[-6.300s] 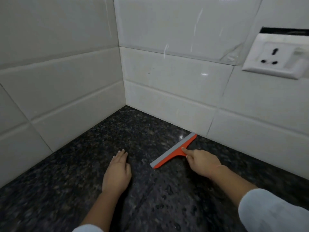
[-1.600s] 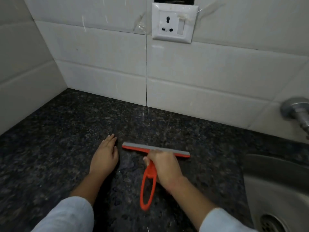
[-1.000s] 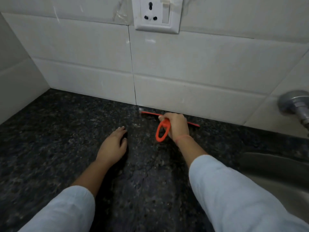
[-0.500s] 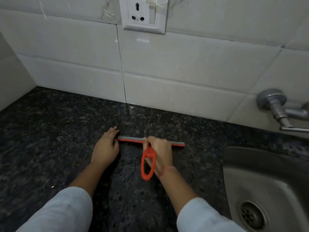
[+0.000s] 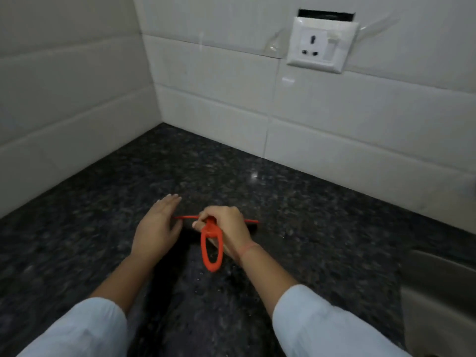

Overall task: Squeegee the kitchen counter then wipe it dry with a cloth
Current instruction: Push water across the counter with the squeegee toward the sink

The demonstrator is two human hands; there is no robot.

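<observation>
The right hand [image 5: 224, 228] is clenched round the neck of the orange squeegee [image 5: 210, 228], fingers curled over the top where handle meets blade; the looped handle points back toward the person, and the blade shows as a thin red line across the worktop [image 5: 77, 228], near its middle and well clear of the back wall. The left hand [image 5: 157, 228] lies flat and released on the stone, fingers straight, just beside the blade's left end; whether they touch is too blurred to say, as is whether the rubber edge meets the stone along its whole length.

The likely trouble, as I judge it, is an uneven stroke; a grip this far forward could tip the blade so one end lifts and leaves a wet streak. The resting left hand sits in the blade's path on that side; a sideways pass would run into it or skip the patch beneath it. Water drawn straight toward the person could go over the front edge rather than into the sink [image 5: 438, 292] at the right. No cloth is in view, so drying looks some way off.

The worktop is dark speckled stone, glossy, with a few bright specks near the handle that may be droplets; it meets white tiled walls [image 5: 231, 86] in a corner at the left; a white socket [image 5: 322, 45] sits above on the back wall.
</observation>
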